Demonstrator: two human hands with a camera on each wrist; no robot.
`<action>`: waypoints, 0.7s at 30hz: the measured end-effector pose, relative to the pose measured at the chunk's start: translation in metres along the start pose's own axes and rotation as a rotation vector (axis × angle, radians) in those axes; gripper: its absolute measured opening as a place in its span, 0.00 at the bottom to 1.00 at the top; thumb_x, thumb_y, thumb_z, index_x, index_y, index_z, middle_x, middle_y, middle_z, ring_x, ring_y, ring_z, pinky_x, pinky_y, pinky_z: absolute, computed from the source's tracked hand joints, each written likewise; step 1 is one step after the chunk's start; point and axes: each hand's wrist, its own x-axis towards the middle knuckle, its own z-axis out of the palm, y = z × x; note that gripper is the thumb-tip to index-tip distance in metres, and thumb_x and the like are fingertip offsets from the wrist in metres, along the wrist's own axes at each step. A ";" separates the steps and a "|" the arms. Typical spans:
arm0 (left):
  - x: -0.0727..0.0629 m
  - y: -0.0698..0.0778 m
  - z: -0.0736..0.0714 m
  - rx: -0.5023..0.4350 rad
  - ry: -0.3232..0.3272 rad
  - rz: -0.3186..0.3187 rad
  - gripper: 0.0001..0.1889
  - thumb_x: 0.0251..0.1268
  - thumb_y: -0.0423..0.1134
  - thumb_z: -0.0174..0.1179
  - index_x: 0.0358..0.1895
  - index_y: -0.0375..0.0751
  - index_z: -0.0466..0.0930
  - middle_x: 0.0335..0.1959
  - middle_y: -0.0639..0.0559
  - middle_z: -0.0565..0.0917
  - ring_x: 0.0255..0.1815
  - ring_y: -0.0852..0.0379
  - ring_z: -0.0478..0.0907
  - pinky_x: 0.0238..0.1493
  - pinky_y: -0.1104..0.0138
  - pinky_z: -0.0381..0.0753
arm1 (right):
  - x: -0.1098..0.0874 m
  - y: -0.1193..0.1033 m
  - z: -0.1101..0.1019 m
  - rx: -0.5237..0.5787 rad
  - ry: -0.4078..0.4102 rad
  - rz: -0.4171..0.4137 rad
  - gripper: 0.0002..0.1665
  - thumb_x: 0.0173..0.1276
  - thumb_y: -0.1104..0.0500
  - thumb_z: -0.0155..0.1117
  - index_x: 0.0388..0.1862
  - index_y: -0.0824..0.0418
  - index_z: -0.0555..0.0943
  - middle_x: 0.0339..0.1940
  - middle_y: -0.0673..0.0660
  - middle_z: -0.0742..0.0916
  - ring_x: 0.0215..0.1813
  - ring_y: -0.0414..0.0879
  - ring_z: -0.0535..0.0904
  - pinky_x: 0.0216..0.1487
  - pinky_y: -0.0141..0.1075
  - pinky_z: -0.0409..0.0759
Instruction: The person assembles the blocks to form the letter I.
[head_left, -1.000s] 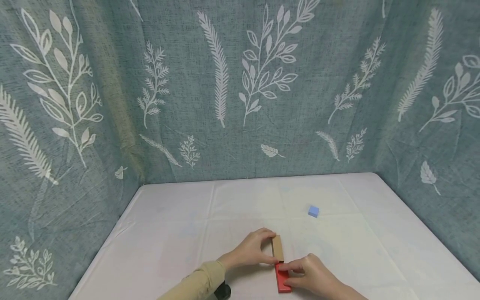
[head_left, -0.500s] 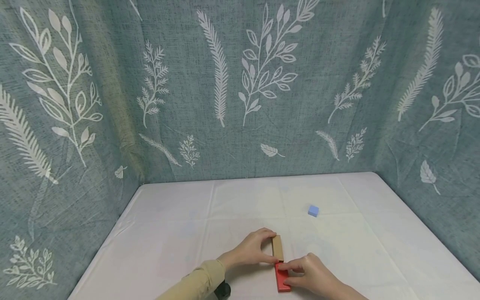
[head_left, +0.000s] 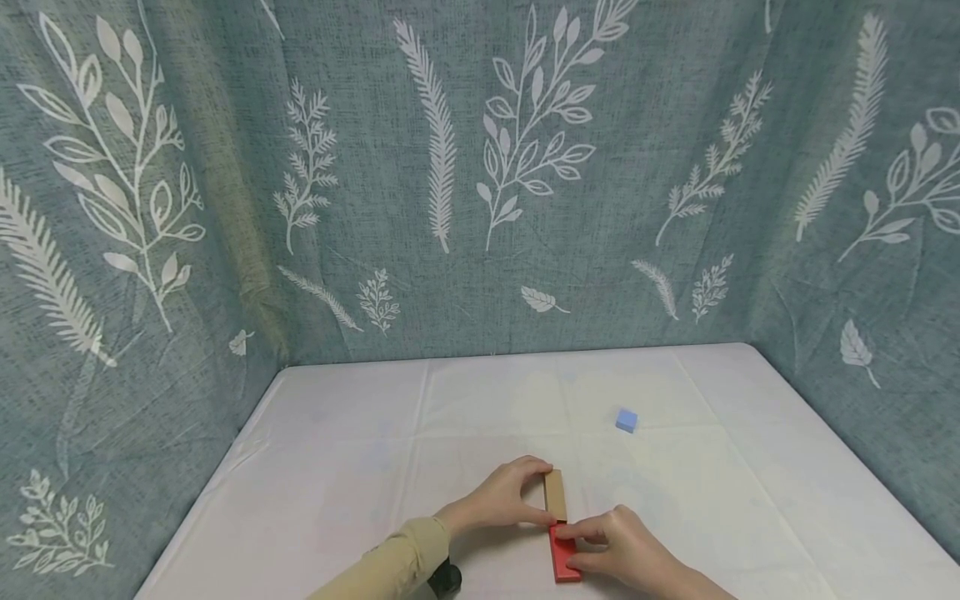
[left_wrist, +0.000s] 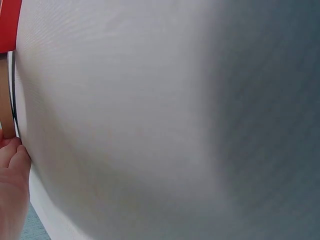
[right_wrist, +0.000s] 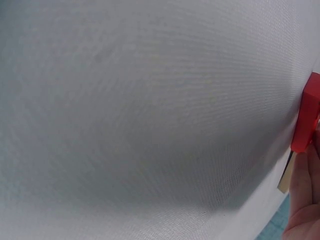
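Note:
In the head view a long tan block [head_left: 555, 495] lies on the white tabletop with its near end against the far end of a flat red block [head_left: 565, 553]. My left hand [head_left: 504, 497] holds the tan block lengthwise, fingertips at its far end and thumb by the joint. My right hand [head_left: 627, 550] grips the red block from the right, with index finger and thumb bent over it. The left wrist view catches the tan block [left_wrist: 6, 95] edge-on, with a dark line and a pale strip along its side. In the right wrist view, fingers touch the red block [right_wrist: 306, 117].
A small blue block [head_left: 627, 421] lies farther back, right of centre. A dark rounded object [head_left: 446, 578] shows beneath the left sleeve [head_left: 401, 557]. Patterned blue-green curtains [head_left: 465, 167] surround the white table [head_left: 337, 433] at the back and both sides.

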 end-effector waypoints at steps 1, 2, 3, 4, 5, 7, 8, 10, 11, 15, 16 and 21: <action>0.000 0.000 0.000 -0.007 -0.002 -0.003 0.35 0.49 0.47 0.72 0.62 0.37 0.72 0.60 0.49 0.77 0.64 0.54 0.71 0.68 0.64 0.69 | 0.000 0.000 0.000 0.000 0.001 0.000 0.17 0.57 0.55 0.71 0.46 0.57 0.87 0.42 0.52 0.89 0.44 0.28 0.81 0.42 0.23 0.82; 0.000 0.000 0.000 -0.012 -0.003 -0.003 0.35 0.49 0.47 0.72 0.62 0.37 0.72 0.60 0.48 0.77 0.64 0.53 0.71 0.68 0.63 0.69 | 0.000 0.000 0.000 -0.001 0.003 -0.003 0.17 0.57 0.54 0.71 0.46 0.57 0.87 0.42 0.52 0.89 0.44 0.28 0.81 0.41 0.23 0.82; 0.000 0.000 0.000 -0.016 -0.004 -0.004 0.35 0.49 0.47 0.72 0.62 0.37 0.72 0.60 0.48 0.76 0.64 0.53 0.71 0.68 0.63 0.69 | 0.000 0.000 0.000 -0.003 0.006 -0.009 0.17 0.57 0.54 0.71 0.46 0.57 0.87 0.42 0.52 0.89 0.44 0.28 0.81 0.41 0.23 0.82; 0.000 -0.001 0.001 -0.020 -0.006 -0.006 0.35 0.49 0.47 0.71 0.62 0.37 0.72 0.60 0.49 0.76 0.65 0.53 0.71 0.68 0.63 0.69 | 0.000 0.000 0.000 -0.007 0.010 -0.016 0.17 0.57 0.54 0.71 0.45 0.58 0.87 0.41 0.52 0.89 0.44 0.29 0.81 0.41 0.24 0.82; 0.000 -0.001 0.001 -0.021 -0.008 -0.006 0.35 0.50 0.47 0.71 0.62 0.37 0.71 0.60 0.48 0.76 0.65 0.53 0.71 0.68 0.63 0.69 | 0.000 -0.001 0.000 -0.008 0.012 -0.020 0.17 0.57 0.54 0.71 0.45 0.58 0.87 0.41 0.52 0.89 0.44 0.29 0.81 0.41 0.24 0.83; 0.000 -0.002 0.002 -0.026 -0.012 -0.010 0.36 0.50 0.48 0.71 0.62 0.37 0.71 0.60 0.49 0.76 0.65 0.53 0.70 0.68 0.63 0.68 | 0.000 -0.001 0.000 -0.003 0.012 -0.023 0.17 0.57 0.53 0.71 0.45 0.58 0.87 0.41 0.52 0.89 0.44 0.29 0.81 0.41 0.24 0.83; 0.000 -0.002 0.002 -0.028 -0.013 -0.008 0.36 0.50 0.47 0.71 0.62 0.37 0.71 0.60 0.49 0.76 0.65 0.53 0.70 0.68 0.63 0.68 | 0.000 -0.001 0.000 -0.002 0.011 -0.024 0.17 0.57 0.53 0.71 0.45 0.58 0.87 0.41 0.52 0.89 0.44 0.29 0.81 0.41 0.24 0.82; 0.000 -0.003 0.002 -0.030 -0.014 -0.008 0.36 0.50 0.47 0.71 0.62 0.37 0.71 0.61 0.48 0.75 0.65 0.53 0.70 0.69 0.63 0.68 | 0.000 -0.001 0.000 -0.005 0.012 -0.029 0.17 0.57 0.54 0.71 0.45 0.58 0.87 0.41 0.52 0.89 0.45 0.30 0.81 0.41 0.24 0.82; 0.000 -0.003 0.002 -0.032 -0.013 -0.006 0.36 0.50 0.47 0.71 0.62 0.37 0.71 0.61 0.48 0.75 0.65 0.53 0.70 0.69 0.63 0.68 | 0.000 -0.001 0.000 -0.007 0.013 -0.033 0.17 0.57 0.54 0.71 0.45 0.58 0.87 0.41 0.52 0.89 0.45 0.30 0.81 0.41 0.24 0.83; -0.001 -0.002 0.002 -0.048 -0.011 -0.003 0.35 0.50 0.47 0.71 0.62 0.38 0.71 0.61 0.48 0.75 0.66 0.53 0.69 0.69 0.63 0.67 | 0.000 0.000 0.001 -0.020 0.019 -0.030 0.16 0.57 0.55 0.71 0.45 0.58 0.87 0.40 0.52 0.90 0.44 0.30 0.82 0.42 0.26 0.84; -0.001 -0.002 0.002 -0.050 -0.010 -0.003 0.35 0.50 0.47 0.71 0.62 0.38 0.71 0.61 0.48 0.75 0.66 0.53 0.69 0.69 0.63 0.67 | -0.001 0.000 0.001 -0.020 0.018 -0.024 0.16 0.57 0.56 0.71 0.45 0.58 0.87 0.40 0.52 0.90 0.44 0.29 0.82 0.42 0.26 0.84; -0.001 -0.003 0.003 -0.053 -0.006 0.001 0.35 0.50 0.47 0.72 0.62 0.38 0.71 0.60 0.49 0.76 0.65 0.54 0.70 0.69 0.63 0.68 | -0.001 0.000 0.001 -0.008 0.013 -0.022 0.16 0.57 0.55 0.71 0.45 0.58 0.87 0.41 0.52 0.89 0.45 0.29 0.81 0.43 0.24 0.83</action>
